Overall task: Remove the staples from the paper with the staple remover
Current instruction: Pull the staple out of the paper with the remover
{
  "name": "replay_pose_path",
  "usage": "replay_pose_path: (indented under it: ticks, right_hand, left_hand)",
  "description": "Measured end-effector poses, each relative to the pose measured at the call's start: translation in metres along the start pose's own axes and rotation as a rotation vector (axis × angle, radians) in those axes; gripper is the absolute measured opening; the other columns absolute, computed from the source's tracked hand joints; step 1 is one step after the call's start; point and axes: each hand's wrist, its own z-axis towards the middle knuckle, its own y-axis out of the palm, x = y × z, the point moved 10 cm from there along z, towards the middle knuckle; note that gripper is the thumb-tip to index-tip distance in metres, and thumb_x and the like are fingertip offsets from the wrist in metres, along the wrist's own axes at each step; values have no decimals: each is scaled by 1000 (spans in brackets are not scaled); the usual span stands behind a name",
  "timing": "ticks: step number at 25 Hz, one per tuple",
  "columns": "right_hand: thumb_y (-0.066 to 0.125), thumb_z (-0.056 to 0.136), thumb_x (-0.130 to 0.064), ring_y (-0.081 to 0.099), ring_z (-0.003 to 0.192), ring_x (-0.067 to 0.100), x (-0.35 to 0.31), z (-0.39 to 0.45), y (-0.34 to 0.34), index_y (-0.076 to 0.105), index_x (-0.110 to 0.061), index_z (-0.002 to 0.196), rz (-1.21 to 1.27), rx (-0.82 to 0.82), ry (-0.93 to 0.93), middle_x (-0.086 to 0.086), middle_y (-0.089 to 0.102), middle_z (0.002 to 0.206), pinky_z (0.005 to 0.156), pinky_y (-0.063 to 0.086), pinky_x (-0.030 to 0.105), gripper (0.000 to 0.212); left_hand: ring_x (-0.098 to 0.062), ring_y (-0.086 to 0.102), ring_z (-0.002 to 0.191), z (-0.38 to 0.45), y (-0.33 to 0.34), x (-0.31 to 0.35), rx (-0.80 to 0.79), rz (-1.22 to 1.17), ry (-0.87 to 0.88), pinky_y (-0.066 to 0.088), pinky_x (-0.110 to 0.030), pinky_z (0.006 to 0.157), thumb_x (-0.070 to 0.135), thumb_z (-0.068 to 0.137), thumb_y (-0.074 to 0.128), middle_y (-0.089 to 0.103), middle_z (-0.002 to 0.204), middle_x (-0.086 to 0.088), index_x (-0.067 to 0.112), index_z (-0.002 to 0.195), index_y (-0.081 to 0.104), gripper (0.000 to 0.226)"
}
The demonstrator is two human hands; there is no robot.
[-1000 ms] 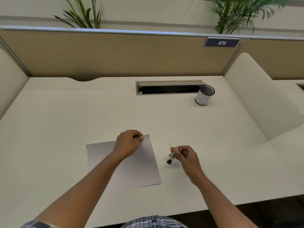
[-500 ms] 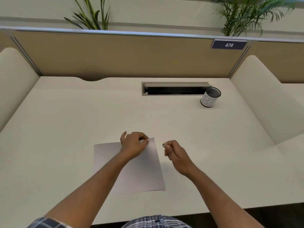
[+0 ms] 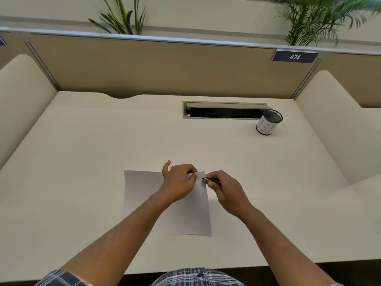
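Note:
A white sheet of paper (image 3: 144,190) lies flat on the cream desk in front of me. My left hand (image 3: 179,183) presses down on the sheet's upper right corner, fingers curled with the tips pinching the paper near its edge. My right hand (image 3: 225,189) grips a slim metal staple remover (image 3: 207,180), and its tip touches that same corner just right of my left fingertips. A tiny staple (image 3: 201,177) shows as a faint dark mark at the tool's tip. Most of the tool's handle is hidden inside my right hand.
A mesh cup (image 3: 268,124) with a white label stands at the back right, beside a recessed cable slot (image 3: 224,110). Tan partition panels (image 3: 144,67) close off the back, and cream dividers (image 3: 334,124) rise at both sides. The desk's front edge (image 3: 247,263) runs near my body.
My right hand has carried the staple remover leftward, from the bare desk to the paper's upper right corner. My left hand has stayed on that corner. The view has shifted slightly.

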Motion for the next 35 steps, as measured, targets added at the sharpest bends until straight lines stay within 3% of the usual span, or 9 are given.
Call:
replay_pose_path:
  ticks: [4,11,16,22,28,35]
  right_hand:
    - [67,96,-19,69,105,10,7,-3,-5,66,-19,114,62,62,37,-12,73,109,89,57,35,18]
    - [69,92,-25,73,93,12,-3,-7,-22,72,-16,108,28,180,-99,-8,76,103,81,58,32,18]
    - [72,91,-18,71,88,11,-5,-7,-25,74,-13,105,15,185,-150,-5,76,98,76,51,16,15]
    - [73,89,-10,71,87,12,-5,-5,-21,77,-13,104,72,131,-139,-5,77,97,74,55,26,15]
    - [76,88,-7,71,85,8,-1,-1,-19,80,-15,105,115,68,-102,-7,79,95,74,57,28,19]
    - [76,86,1,73,89,-1,8,2,-19,77,-13,103,315,-36,21,-8,78,96,77,53,12,22]
  left_hand:
    - [-7,63,106,-3,2,2,-2,-4,-12,6,-41,117,33,102,50,72,102,14,29,101,69,19]
    - [-8,62,106,-3,5,9,-11,48,-3,5,-40,117,34,102,50,72,100,14,30,101,70,20]
    - [-8,62,107,-5,7,13,-18,76,14,3,-40,118,35,102,50,73,101,13,30,104,71,22]
    - [-8,61,106,-7,4,14,-13,93,20,1,-40,120,34,102,51,72,98,13,30,102,71,21]
    - [-10,61,107,-7,4,16,-16,143,53,-2,-40,120,32,101,51,73,97,11,29,100,72,21]
    - [-7,60,113,-6,3,18,-42,114,54,-2,-41,119,33,101,52,74,102,14,31,103,73,21]
